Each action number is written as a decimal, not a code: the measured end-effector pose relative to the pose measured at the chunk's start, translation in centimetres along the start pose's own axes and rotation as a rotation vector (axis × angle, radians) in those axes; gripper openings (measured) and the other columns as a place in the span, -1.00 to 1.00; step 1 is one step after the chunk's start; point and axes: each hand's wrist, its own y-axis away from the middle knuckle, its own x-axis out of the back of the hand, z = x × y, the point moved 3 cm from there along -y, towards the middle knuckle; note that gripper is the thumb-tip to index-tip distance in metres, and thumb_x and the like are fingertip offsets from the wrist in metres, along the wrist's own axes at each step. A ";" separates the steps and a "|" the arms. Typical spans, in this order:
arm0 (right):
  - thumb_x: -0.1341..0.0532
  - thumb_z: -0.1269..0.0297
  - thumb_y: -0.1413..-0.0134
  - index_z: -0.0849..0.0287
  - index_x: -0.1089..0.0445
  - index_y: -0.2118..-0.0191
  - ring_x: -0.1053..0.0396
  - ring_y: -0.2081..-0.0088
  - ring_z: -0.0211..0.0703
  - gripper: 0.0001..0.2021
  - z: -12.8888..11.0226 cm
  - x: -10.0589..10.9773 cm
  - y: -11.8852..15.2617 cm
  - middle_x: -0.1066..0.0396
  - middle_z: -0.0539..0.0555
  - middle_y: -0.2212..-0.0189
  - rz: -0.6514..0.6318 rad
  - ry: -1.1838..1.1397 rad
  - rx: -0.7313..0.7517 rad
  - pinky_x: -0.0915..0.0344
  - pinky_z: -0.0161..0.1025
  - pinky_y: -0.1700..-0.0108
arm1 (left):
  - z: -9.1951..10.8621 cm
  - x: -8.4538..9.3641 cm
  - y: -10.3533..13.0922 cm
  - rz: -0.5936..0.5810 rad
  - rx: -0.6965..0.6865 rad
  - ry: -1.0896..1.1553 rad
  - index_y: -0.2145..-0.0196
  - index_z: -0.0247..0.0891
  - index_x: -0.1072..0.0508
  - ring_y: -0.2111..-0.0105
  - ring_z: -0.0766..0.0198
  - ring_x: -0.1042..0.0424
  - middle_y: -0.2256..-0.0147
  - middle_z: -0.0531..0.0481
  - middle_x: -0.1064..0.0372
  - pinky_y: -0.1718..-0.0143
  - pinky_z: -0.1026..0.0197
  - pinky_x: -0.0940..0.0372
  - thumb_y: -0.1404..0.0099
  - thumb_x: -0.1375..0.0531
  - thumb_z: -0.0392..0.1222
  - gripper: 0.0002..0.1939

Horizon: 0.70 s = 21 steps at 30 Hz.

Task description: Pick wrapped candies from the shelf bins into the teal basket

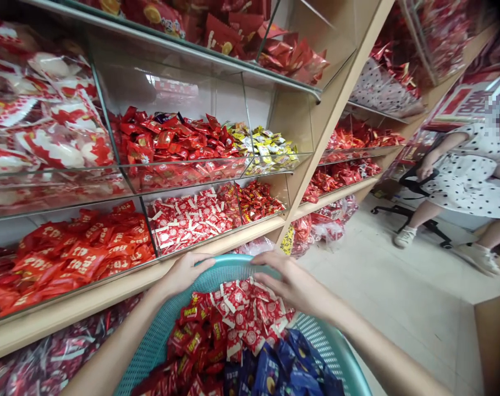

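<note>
A teal plastic basket [359, 371] is in front of me, with perforated sides. My left hand [187, 271] grips its far rim from the left, thumb and finger close together at the edge. On the far right part of the rim, my right hand [283, 272] has its fingers curled over the edge and its thumb to the inner side. Inside lie red-and-white wrapped candies [250, 313], red packets with yellow lettering [198, 333] and dark blue packets [278, 366]. The undersides of both hands are hidden.
A wooden shelf [250, 230] with glass-fronted compartments holds red-orange packets [82, 247], red-and-white candies [192, 217] and yellow candies [266, 144]. Bagged goods [328, 220] lie on the floor below. A seated person in a dotted dress [468, 165] is at right.
</note>
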 end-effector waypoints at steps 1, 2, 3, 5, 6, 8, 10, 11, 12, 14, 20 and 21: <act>-0.06 0.19 -0.12 0.10 -0.33 0.09 -0.25 0.05 -0.14 -0.73 0.9 0.8 1.7 -0.34 0.10 0.10 0.078 -0.003 -0.071 -0.14 -0.15 -0.01 | 0.0 0.0 0.0 -0.008 0.014 0.007 0.27 -0.30 -0.50 0.34 0.21 -0.37 0.31 0.02 -0.47 0.32 0.29 -0.27 -0.23 -0.01 0.04 -0.60; -0.07 0.17 -0.10 0.08 -0.33 0.08 -0.20 -0.01 -0.11 -0.72 1.9 1.4 3.5 -0.30 0.10 0.05 0.166 -0.019 -0.153 -0.11 -0.11 -0.05 | 0.0 -0.1 0.0 -0.017 0.028 0.019 0.26 -0.30 -0.49 0.33 0.19 -0.38 0.30 0.02 -0.48 0.30 0.28 -0.28 -0.23 -0.01 0.05 -0.59; -0.09 0.16 -0.08 0.05 -0.33 0.07 -0.17 -0.05 -0.08 -0.71 2.9 1.6 5.3 -0.27 0.09 0.00 0.251 -0.056 -0.238 -0.10 -0.09 -0.06 | 0.1 -0.2 0.0 -0.030 0.041 0.034 0.25 -0.31 -0.49 0.32 0.18 -0.39 0.29 0.00 -0.48 0.29 0.26 -0.29 -0.23 -0.01 0.05 -0.59; -0.16 0.13 0.00 0.01 -0.34 0.07 -0.14 -0.08 -0.03 -0.66 4.5 1.3 8.5 -0.21 0.08 -0.06 0.368 -0.199 -0.415 -0.10 -0.08 -0.08 | 0.3 -0.3 0.1 -0.046 0.064 0.063 0.22 -0.32 -0.48 0.30 0.15 -0.40 0.27 -0.02 -0.48 0.27 0.23 -0.30 -0.23 -0.01 0.05 -0.58; -0.20 0.12 0.05 0.01 -0.35 0.07 -0.15 -0.08 -0.01 -0.64 5.0 0.8 9.7 -0.21 0.08 -0.07 0.404 -0.315 -0.488 -0.10 -0.09 -0.08 | 0.5 -0.3 0.0 -0.053 0.074 0.073 0.20 -0.32 -0.48 0.29 0.14 -0.40 0.26 -0.03 -0.48 0.27 0.22 -0.30 -0.22 -0.02 0.04 -0.58; -0.23 0.10 0.10 0.02 -0.37 0.07 -0.20 -0.05 0.00 -0.60 5.3 -0.4 11.2 -0.23 0.09 -0.07 0.461 -0.624 -0.611 -0.14 -0.12 -0.06 | 0.8 -0.4 0.0 -0.062 0.090 0.081 0.19 -0.31 -0.48 0.30 0.14 -0.41 0.26 -0.03 -0.48 0.27 0.20 -0.31 -0.22 -0.03 0.04 -0.58; -0.24 0.08 0.12 0.04 -0.36 0.05 -0.29 0.03 0.00 -0.57 5.1 -1.6 11.8 -0.30 0.10 -0.01 0.491 -0.967 -0.715 -0.21 -0.12 0.00 | 1.3 -0.4 0.0 -0.069 0.100 0.075 0.20 -0.31 -0.48 0.32 0.15 -0.41 0.29 -0.03 -0.48 0.29 0.21 -0.31 -0.21 -0.04 0.05 -0.59; -0.25 0.08 0.13 0.05 -0.34 0.04 -0.34 0.07 -0.01 -0.55 5.0 -2.1 11.9 -0.34 0.10 0.03 0.495 -1.117 -0.758 -0.24 -0.12 0.04 | 1.5 -0.4 0.0 -0.069 0.103 0.064 0.21 -0.31 -0.49 0.33 0.15 -0.40 0.32 -0.03 -0.48 0.30 0.21 -0.31 -0.21 -0.04 0.05 -0.58; -0.26 0.09 0.15 0.06 -0.33 0.03 -0.37 0.12 -0.01 -0.53 4.9 -2.5 11.9 -0.38 0.10 0.08 0.496 -1.237 -0.790 -0.26 -0.12 0.07 | 1.7 -0.4 0.0 -0.066 0.104 0.047 0.23 -0.31 -0.49 0.34 0.16 -0.40 0.34 -0.02 -0.48 0.32 0.22 -0.31 -0.20 -0.04 0.06 -0.58; -0.30 0.14 0.20 0.08 -0.33 0.04 -0.40 0.17 -0.03 -0.50 5.0 -2.8 11.9 -0.42 0.09 0.14 0.511 -1.374 -0.826 -0.29 -0.14 0.10 | 2.1 -0.3 0.1 -0.057 0.104 0.004 0.27 -0.31 -0.51 0.36 0.16 -0.39 0.39 -0.02 -0.48 0.35 0.24 -0.31 -0.19 -0.03 0.08 -0.57; -0.36 0.15 0.36 0.12 -0.38 0.17 -0.43 0.25 0.00 -0.52 7.2 -3.4 12.9 -0.44 0.08 0.20 0.620 -1.358 -0.877 -0.33 -0.12 0.17 | 3.4 -0.2 -0.2 -0.064 0.057 -0.119 0.32 -0.28 -0.53 0.39 0.17 -0.38 0.42 0.00 -0.48 0.41 0.29 -0.27 -0.18 0.00 0.10 -0.55; -0.37 0.13 0.39 0.13 -0.38 0.18 -0.43 0.25 0.02 -0.50 7.5 -3.6 13.1 -0.44 0.10 0.19 0.641 -1.328 -0.886 -0.33 -0.11 0.17 | 3.7 -0.2 -0.3 -0.060 0.041 -0.153 0.32 -0.28 -0.53 0.38 0.17 -0.38 0.42 0.00 -0.48 0.40 0.29 -0.27 -0.19 0.00 0.10 -0.55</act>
